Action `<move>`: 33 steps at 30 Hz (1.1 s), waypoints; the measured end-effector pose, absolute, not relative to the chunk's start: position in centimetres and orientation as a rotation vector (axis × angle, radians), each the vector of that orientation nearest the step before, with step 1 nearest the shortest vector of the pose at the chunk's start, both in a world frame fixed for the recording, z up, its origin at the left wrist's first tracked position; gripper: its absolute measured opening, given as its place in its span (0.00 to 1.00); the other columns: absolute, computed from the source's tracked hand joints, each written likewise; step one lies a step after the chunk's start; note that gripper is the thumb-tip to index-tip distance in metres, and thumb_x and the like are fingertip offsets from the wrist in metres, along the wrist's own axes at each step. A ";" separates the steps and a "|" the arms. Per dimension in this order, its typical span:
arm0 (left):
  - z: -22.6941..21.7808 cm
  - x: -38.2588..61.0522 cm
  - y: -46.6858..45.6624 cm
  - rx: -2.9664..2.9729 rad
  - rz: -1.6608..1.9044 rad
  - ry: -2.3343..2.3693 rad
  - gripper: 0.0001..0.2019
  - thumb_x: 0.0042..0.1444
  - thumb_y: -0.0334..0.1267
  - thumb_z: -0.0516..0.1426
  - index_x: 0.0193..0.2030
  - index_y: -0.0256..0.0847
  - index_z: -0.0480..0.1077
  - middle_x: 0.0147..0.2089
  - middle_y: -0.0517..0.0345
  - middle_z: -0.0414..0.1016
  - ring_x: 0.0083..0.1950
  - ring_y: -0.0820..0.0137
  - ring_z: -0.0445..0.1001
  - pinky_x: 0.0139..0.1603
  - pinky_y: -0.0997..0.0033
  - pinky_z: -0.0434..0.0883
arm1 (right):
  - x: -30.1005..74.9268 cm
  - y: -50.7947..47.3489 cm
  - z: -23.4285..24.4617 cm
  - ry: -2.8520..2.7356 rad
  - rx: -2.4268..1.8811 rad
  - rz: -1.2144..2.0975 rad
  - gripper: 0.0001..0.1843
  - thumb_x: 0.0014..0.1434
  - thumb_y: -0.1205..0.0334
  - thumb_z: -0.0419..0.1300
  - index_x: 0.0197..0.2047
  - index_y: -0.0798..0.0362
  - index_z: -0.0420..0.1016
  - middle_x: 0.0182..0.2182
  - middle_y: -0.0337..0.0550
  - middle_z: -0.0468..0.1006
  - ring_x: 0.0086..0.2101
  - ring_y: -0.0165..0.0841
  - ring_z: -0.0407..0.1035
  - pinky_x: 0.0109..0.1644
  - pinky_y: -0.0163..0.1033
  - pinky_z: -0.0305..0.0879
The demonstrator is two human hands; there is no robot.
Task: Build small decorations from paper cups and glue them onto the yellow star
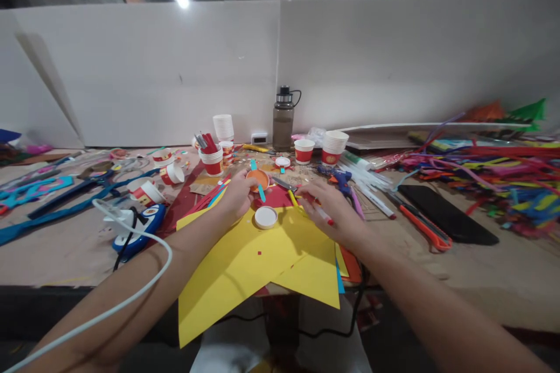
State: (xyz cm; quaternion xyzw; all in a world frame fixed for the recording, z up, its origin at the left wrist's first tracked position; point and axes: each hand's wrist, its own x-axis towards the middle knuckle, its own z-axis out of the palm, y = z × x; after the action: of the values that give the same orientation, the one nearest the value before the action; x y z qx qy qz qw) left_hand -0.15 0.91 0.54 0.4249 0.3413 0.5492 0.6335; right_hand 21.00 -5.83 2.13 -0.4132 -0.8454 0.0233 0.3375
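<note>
My left hand (238,197) is closed on a small orange paper cup piece (258,179) with blue paper strips sticking out above and below it. My right hand (335,207) has its fingers curled round a slim white marker (322,214) with a red end. Beside its fingertips lie scissors (296,203) with yellow handles, partly hidden by the hand. Between the hands, a white round lid-like piece (266,218) rests on yellow paper sheets (236,268). Behind them stands a small cut cup piece (282,163) with a blue tab.
Red-and-white paper cups (304,151) and a water bottle (283,119) stand at the back. To the right lie a glue gun (342,180), an orange cutter (426,227), a black phone (448,215) and colourful pipe cleaners (503,180). A white cable (164,268) crosses my left forearm.
</note>
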 end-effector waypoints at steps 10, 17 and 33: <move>0.8 -0.6 1.0 0.816 1.175 0.554 0.20 0.46 0.26 0.53 0.48 0.38 0.66 0.42 0.50 0.77 0.39 0.66 0.77 0.41 0.61 0.76 | 20.5 -6.3 1.1 -2.526 -0.920 0.276 0.17 0.57 0.74 0.54 0.48 0.52 0.72 0.40 0.49 0.70 0.42 0.37 0.65 0.45 0.42 0.64; 1.3 -0.5 1.2 0.756 1.086 0.471 0.17 0.58 0.34 0.48 0.53 0.34 0.67 0.45 0.41 0.77 0.46 0.60 0.76 0.45 0.55 0.74 | 20.1 -6.5 0.9 -2.688 -1.036 0.117 0.17 0.56 0.73 0.58 0.48 0.53 0.75 0.40 0.51 0.71 0.43 0.41 0.65 0.47 0.46 0.63; 1.6 -0.1 -0.7 1.056 0.864 0.361 0.21 0.48 0.41 0.66 0.48 0.35 0.73 0.45 0.46 0.77 0.47 0.63 0.76 0.49 0.65 0.71 | 17.2 -1.9 4.4 -1.855 -1.129 0.444 0.15 0.53 0.67 0.60 0.46 0.54 0.69 0.43 0.48 0.72 0.41 0.35 0.69 0.38 0.40 0.71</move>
State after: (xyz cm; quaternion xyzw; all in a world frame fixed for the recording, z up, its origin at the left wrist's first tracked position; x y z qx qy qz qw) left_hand -0.13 -0.72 1.64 0.4852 0.1661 0.3968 0.7613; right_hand 17.22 -1.89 4.39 -0.4558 -0.7491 0.1791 0.4461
